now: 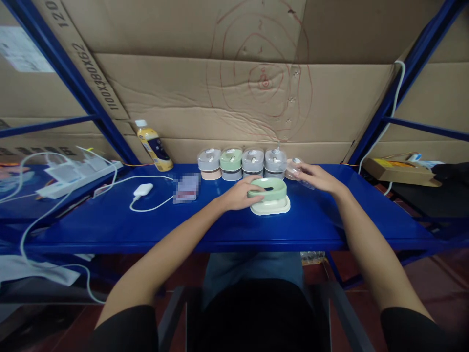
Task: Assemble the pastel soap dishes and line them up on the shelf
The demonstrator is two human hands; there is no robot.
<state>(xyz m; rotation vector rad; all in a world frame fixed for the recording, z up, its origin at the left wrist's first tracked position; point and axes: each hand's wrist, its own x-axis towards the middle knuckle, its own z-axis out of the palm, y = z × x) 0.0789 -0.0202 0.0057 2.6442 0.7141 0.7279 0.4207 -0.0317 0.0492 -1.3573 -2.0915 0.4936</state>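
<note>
The left grip is clamped on the rim of a pale green oval dish, which sits on a cream tray mid-bench; the right grip is closed around a clear plastic piece; just behind, four lidded containers stand in a row; further left, a yellow drink bottle and a small white mouse!

Two hands show: the left hand on one green oval piece that sits on one cream tray, the right hand at one clear plastic piece. On the counter, four lidded containers stand in one row at centre. Left of them are one yellow-filled bottle, one white corded mouse, one blurred card and one power strip.
</note>
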